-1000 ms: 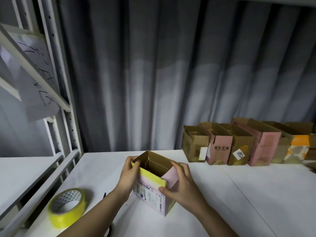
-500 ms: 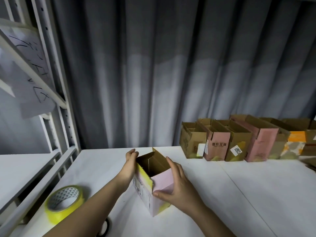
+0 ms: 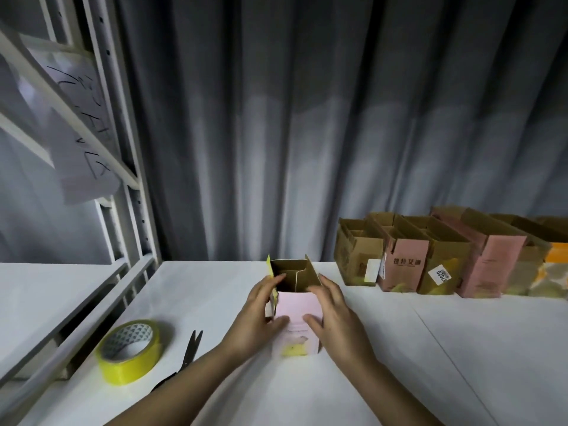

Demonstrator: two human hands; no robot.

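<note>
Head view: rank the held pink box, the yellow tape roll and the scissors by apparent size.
1. pink box: largest, though partly covered.
2. yellow tape roll: close behind, nearly alike in area.
3. scissors: clearly smallest, thin, handles partly hidden.

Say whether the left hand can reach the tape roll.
Probably yes: the tape roll lies near the left hand, with only flat scissors between, but that hand now holds the box.

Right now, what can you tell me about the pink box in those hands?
The pink cardboard box stands upright on the white table, its top flaps open, showing a plain brown inside. A yellow patch marks its front near the bottom. The left hand and right hand grip its sides, thumbs pressed on the front.
</note>
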